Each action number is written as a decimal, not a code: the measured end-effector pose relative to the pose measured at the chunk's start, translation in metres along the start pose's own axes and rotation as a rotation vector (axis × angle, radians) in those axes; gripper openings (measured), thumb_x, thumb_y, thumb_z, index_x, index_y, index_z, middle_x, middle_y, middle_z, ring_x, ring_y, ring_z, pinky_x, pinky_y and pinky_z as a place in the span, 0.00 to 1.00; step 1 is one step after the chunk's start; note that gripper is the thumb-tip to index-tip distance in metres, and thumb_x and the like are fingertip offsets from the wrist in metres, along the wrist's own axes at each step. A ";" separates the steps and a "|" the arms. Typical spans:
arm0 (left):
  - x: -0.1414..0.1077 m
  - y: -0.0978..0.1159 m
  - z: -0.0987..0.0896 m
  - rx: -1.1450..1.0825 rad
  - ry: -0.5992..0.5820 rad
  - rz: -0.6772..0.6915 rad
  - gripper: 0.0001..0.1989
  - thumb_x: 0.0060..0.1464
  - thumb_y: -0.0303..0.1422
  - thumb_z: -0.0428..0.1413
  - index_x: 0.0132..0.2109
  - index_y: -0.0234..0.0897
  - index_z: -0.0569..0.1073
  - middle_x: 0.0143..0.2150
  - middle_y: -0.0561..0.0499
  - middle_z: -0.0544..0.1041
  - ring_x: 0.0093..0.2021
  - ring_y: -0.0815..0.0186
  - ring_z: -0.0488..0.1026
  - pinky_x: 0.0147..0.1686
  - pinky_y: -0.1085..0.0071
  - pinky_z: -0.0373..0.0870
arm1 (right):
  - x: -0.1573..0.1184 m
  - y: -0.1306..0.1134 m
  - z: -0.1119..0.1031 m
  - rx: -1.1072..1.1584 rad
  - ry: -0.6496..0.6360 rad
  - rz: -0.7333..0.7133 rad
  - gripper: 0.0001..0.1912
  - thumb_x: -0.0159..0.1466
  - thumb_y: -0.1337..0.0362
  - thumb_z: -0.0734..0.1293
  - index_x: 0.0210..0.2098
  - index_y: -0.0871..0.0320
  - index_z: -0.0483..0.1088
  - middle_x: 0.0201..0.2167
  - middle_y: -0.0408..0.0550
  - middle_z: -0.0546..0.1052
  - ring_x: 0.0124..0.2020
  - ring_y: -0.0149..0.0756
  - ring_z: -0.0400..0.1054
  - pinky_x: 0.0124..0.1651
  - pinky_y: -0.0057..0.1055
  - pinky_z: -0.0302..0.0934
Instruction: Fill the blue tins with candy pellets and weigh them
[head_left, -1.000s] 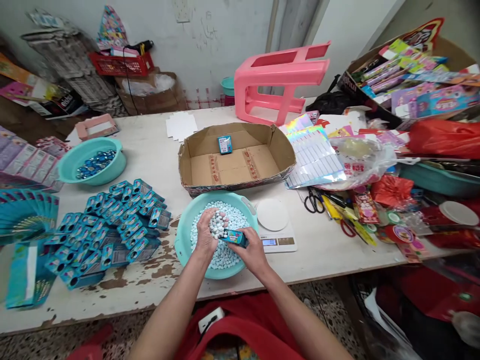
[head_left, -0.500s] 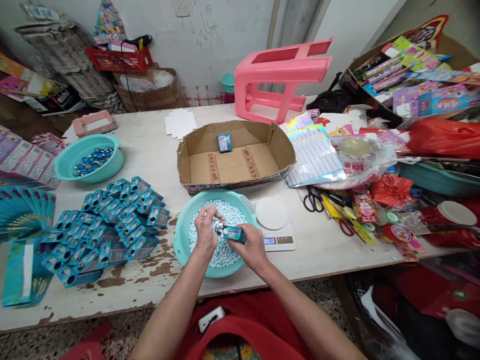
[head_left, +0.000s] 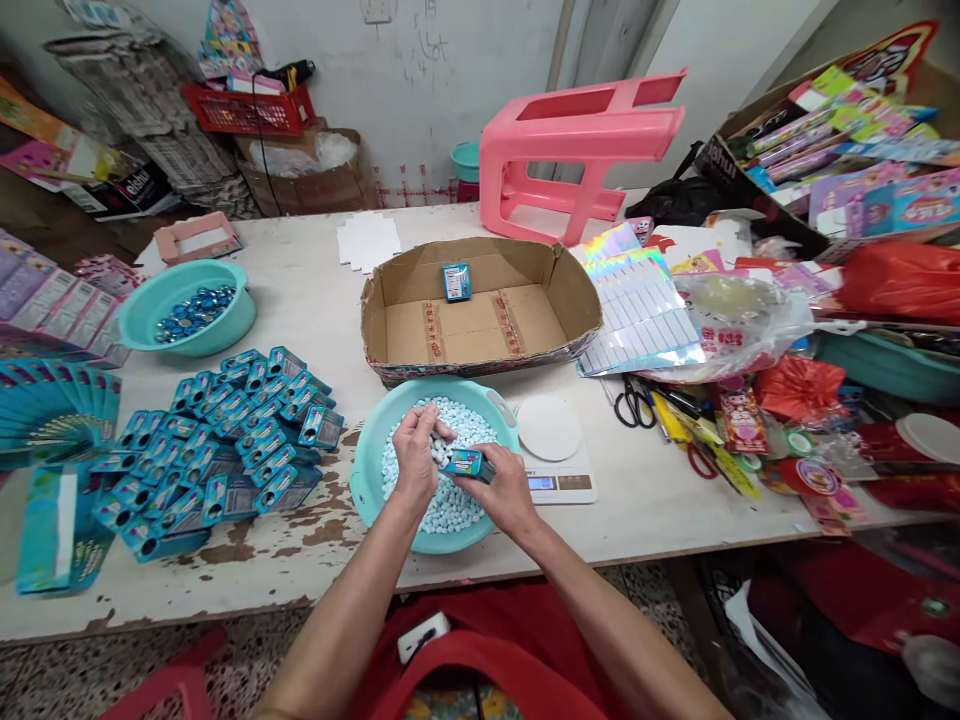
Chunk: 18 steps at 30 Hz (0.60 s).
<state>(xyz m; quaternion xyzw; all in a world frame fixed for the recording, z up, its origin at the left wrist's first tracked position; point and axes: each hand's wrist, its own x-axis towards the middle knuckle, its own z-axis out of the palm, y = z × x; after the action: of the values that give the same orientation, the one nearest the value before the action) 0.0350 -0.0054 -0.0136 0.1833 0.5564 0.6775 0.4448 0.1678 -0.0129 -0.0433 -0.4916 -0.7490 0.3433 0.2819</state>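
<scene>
A turquoise basin (head_left: pixel 366 505) full of small pale-blue candies (head_left: pixel 454 512) stands before me on the table. Over it, my left hand (head_left: pixel 418 450) is curled around some of the candies, at the mouth of a small box. That small blue candy box (head_left: pixel 466 464) lies on its side in my right hand (head_left: pixel 510 488), its end turned toward the left fingers. Left of the basin are many similar blue boxes (head_left: pixel 255 440), with round holes showing in their ends. One more blue box (head_left: pixel 456 283) sits inside a cut-down cardboard box (head_left: pixel 480 345) behind the basin.
A white digital scale (head_left: pixel 570 485) is right of the basin. Scissors (head_left: pixel 634 402), shiny sticker sheets (head_left: pixel 637 310) and piled packets fill the right side. A pink stool (head_left: pixel 581 135) lies on its side at the back. Another turquoise basin (head_left: pixel 244 320) holds blue foil-wrapped pieces.
The candy box in my right hand has shifted slightly, its printed side now showing more. My left fingers stay close by its end. The whole view has moved a little.
</scene>
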 end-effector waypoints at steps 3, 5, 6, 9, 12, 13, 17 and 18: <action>0.000 0.002 -0.001 0.014 -0.017 0.013 0.13 0.51 0.42 0.56 0.29 0.36 0.67 0.18 0.57 0.65 0.22 0.69 0.69 0.29 0.72 0.66 | 0.001 -0.002 0.000 0.023 0.013 0.004 0.17 0.50 0.62 0.75 0.39 0.53 0.70 0.37 0.44 0.76 0.40 0.43 0.68 0.44 0.36 0.58; 0.000 0.004 -0.001 0.032 -0.005 0.020 0.13 0.51 0.42 0.56 0.29 0.36 0.66 0.18 0.56 0.65 0.22 0.69 0.68 0.28 0.73 0.66 | 0.002 -0.004 0.000 0.031 0.009 0.011 0.17 0.50 0.61 0.75 0.39 0.53 0.70 0.36 0.45 0.76 0.40 0.43 0.68 0.44 0.37 0.58; 0.000 0.005 -0.001 0.031 0.004 0.020 0.13 0.51 0.42 0.55 0.29 0.36 0.66 0.18 0.57 0.65 0.22 0.70 0.68 0.28 0.73 0.66 | 0.002 -0.005 -0.001 0.036 0.013 0.017 0.17 0.50 0.61 0.74 0.39 0.53 0.70 0.36 0.45 0.76 0.39 0.43 0.68 0.43 0.37 0.59; -0.002 0.010 0.000 0.009 0.026 0.025 0.12 0.51 0.41 0.55 0.29 0.36 0.66 0.19 0.57 0.65 0.22 0.70 0.68 0.28 0.73 0.66 | 0.001 -0.009 -0.003 0.055 0.043 0.013 0.17 0.51 0.61 0.74 0.39 0.53 0.70 0.37 0.46 0.76 0.40 0.44 0.68 0.44 0.38 0.59; -0.005 0.013 0.001 0.028 0.016 0.050 0.12 0.52 0.41 0.55 0.29 0.37 0.66 0.21 0.56 0.66 0.24 0.70 0.69 0.29 0.73 0.67 | 0.000 -0.013 -0.003 0.078 0.044 0.005 0.17 0.51 0.61 0.74 0.39 0.52 0.70 0.38 0.46 0.76 0.41 0.44 0.68 0.45 0.39 0.59; -0.006 0.013 0.001 0.038 0.015 0.047 0.12 0.51 0.41 0.55 0.29 0.37 0.66 0.21 0.56 0.66 0.24 0.70 0.69 0.29 0.73 0.67 | -0.001 -0.013 -0.003 0.082 0.038 0.012 0.16 0.51 0.61 0.73 0.39 0.52 0.70 0.37 0.46 0.76 0.40 0.44 0.68 0.44 0.38 0.59; -0.006 0.011 0.000 0.022 -0.013 0.024 0.12 0.52 0.42 0.54 0.30 0.37 0.66 0.19 0.56 0.66 0.24 0.68 0.70 0.29 0.72 0.67 | 0.001 -0.013 0.000 0.096 0.032 0.038 0.16 0.51 0.62 0.74 0.39 0.53 0.70 0.37 0.46 0.75 0.40 0.44 0.68 0.44 0.37 0.60; -0.006 0.010 0.000 0.011 -0.029 0.025 0.12 0.52 0.41 0.54 0.31 0.37 0.67 0.19 0.56 0.65 0.24 0.68 0.70 0.29 0.72 0.68 | 0.001 -0.012 0.001 0.099 0.033 0.038 0.16 0.51 0.62 0.74 0.39 0.53 0.70 0.37 0.46 0.75 0.40 0.43 0.68 0.44 0.37 0.60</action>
<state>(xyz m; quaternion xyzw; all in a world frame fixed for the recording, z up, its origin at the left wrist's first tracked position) 0.0344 -0.0102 -0.0023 0.2023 0.5515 0.6771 0.4433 0.1597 -0.0152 -0.0342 -0.4966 -0.7169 0.3772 0.3117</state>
